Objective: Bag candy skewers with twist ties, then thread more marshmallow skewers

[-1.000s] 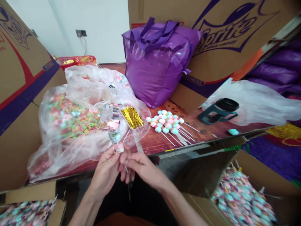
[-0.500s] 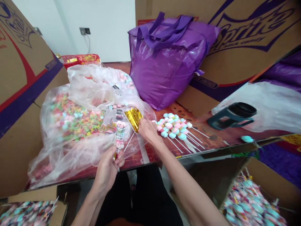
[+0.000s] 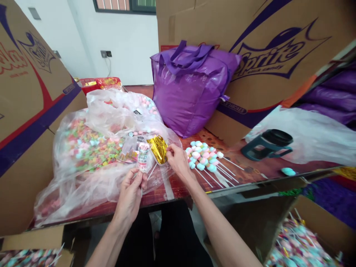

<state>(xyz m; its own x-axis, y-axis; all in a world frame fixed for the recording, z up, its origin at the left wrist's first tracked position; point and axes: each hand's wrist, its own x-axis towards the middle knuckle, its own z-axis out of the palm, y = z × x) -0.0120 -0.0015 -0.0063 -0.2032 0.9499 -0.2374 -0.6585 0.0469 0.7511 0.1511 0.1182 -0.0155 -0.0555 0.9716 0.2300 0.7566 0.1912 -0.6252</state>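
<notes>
A: Where is the wrapped candy stick (image 3: 142,157)?
B: Upright in the person's left hand (image 3: 132,189), above the near edge of a red table (image 3: 178,187), its printed wrapper showing above the fingers. The left hand is closed on its lower end.

A: And the right hand (image 3: 179,161)?
B: At the edge of a bundle of gold ties (image 3: 158,149), just right of the candy, thumb and fingertips drawn together. Whether they grip a tie, one cannot tell.

A: What surrounds the hands?
B: At left, a clear plastic bag (image 3: 111,98) spreads across the table, loose colored candies (image 3: 97,144) showing through. Right of the ties, unwrapped candy sticks (image 3: 203,157) in pink, blue and white lie in a pile, sticks pointing toward the table's near edge.

A: Farther out?
B: A purple bag (image 3: 191,89) stands behind the pile, against a large cardboard box (image 3: 211,26). A dark mug (image 3: 267,144) sits at right, near a single blue candy (image 3: 288,171). Below the table at right, an open carton (image 3: 319,213) holds many more candy sticks.
</notes>
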